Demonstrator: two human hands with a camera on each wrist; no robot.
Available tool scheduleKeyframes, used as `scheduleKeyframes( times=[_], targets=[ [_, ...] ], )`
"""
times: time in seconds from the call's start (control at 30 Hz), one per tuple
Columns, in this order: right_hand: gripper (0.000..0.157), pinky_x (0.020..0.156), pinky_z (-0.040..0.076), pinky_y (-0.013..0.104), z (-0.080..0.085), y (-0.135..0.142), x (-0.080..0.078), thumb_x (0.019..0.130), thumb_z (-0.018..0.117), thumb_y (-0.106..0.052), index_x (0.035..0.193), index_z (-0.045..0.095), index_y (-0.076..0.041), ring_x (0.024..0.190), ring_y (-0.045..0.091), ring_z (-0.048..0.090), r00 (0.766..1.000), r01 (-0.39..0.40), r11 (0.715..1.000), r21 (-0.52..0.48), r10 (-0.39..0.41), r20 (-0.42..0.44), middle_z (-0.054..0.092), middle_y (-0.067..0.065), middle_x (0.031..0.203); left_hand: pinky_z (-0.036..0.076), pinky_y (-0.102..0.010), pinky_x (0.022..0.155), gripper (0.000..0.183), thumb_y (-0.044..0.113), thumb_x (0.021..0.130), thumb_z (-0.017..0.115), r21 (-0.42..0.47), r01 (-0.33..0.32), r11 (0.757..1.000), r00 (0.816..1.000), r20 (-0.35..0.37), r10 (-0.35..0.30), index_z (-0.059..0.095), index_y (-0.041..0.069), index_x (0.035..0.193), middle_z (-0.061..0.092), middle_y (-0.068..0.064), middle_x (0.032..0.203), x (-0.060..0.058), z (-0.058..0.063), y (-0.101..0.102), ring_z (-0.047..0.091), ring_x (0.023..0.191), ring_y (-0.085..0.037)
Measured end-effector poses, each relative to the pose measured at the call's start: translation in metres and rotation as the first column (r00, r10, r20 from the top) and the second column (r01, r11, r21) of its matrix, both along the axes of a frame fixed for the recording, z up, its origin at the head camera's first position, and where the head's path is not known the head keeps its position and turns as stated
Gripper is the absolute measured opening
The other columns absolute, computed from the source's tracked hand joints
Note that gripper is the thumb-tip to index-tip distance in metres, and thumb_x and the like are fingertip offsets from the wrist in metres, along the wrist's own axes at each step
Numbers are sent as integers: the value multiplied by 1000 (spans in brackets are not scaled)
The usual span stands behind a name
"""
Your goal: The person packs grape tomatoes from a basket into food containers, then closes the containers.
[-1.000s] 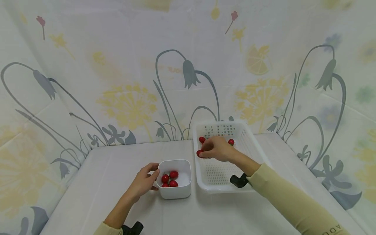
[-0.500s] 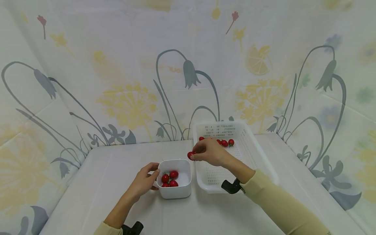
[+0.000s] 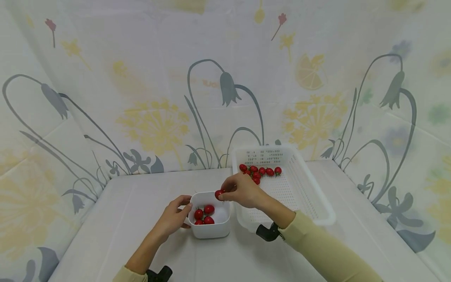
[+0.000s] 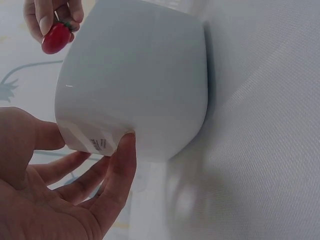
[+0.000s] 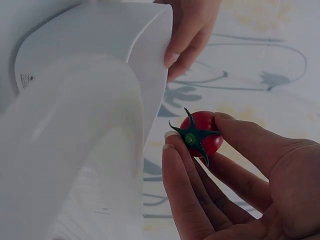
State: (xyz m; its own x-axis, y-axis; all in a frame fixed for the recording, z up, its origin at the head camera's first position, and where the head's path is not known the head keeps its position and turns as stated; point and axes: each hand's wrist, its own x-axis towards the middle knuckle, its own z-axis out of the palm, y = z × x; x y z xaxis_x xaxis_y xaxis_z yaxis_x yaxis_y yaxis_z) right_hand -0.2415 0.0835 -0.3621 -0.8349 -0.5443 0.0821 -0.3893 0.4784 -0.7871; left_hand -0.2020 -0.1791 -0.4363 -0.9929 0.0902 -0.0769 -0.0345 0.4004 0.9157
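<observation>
The right hand [image 3: 244, 190] grasps one small tomato [image 3: 218, 194], pinched between thumb and fingers. The left hand [image 3: 172, 216] grasps the white container [image 3: 210, 231] at its left side, thumb and fingers spread about the wall. The white container stands upright on the table [image 3: 119, 211].

Governing relation, as judged: the small tomato against the container's rim. In the head view it overlaps the far right part of the container's mouth. Both wrist views show it just above rim level and apart from the rim. Whether it lies wholly inside the rim line cannot be confirmed. The container's interior lies below it, to the near left.

Orientation: the longer axis appears slanted, with the green calyx [image 5: 190, 138] turned towards the right wrist camera. Exact tilt not determined.

The left hand is nearer to the container, being in contact with it; the right hand is nearest its far right corner. Inside, at least four loose tomatoes [image 3: 209, 210] lie in the left and middle parts. The perforated basket [image 3: 285, 192] stands just to the right, with further tomatoes [image 3: 269, 172] towards its far left.
</observation>
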Motion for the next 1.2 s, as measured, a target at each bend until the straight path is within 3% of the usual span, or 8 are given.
scheduleKeyframes(
  times=[0.33,0.6,0.8,0.93,1.2],
  targets=[
    [16,72,58,28,-12,-20,6,92,78,-18,103,76,-7,84,14,65,1000,6,999,41,-5,-11,74,0,95,64,-41,65,35,15,105,55,0,5,1000,1000,-14,-5,56,2,138,58,-21,136,1,1,0,67,97,-27],
    [10,68,57,25,-26,-40,10,92,76,-12,98,75,-4,78,12,64,999,-42,998,35,43,-11,73,1,88,64,-41,65,34,15,105,55,12,10,1000,1000,-16,-10,56,1,137,59,-21,136,1,2,0,68,98,-28],
    [9,68,57,25,-35,-53,12,91,77,-12,96,76,-5,78,12,63,1000,-24,998,55,24,-11,73,0,87,64,-41,65,33,12,105,55,22,8,1000,1000,-10,-7,57,1,136,59,-21,134,1,2,0,67,99,-31],
    [8,70,55,25,-39,-63,14,90,78,-11,95,76,-5,79,10,62,999,-16,997,72,18,-35,73,0,86,64,-42,65,33,12,105,56,30,8,1000,1000,-11,-8,57,1,136,59,-21,134,2,1,-1,67,97,-32],
    [9,68,46,22,-51,-76,15,88,80,-16,84,76,-9,70,4,56,987,32,987,160,-6,-161,69,-7,73,64,-42,65,33,11,104,56,42,14,999,1000,-20,-13,57,2,136,59,-21,134,2,1,-2,68,92,-31]
  ],
)
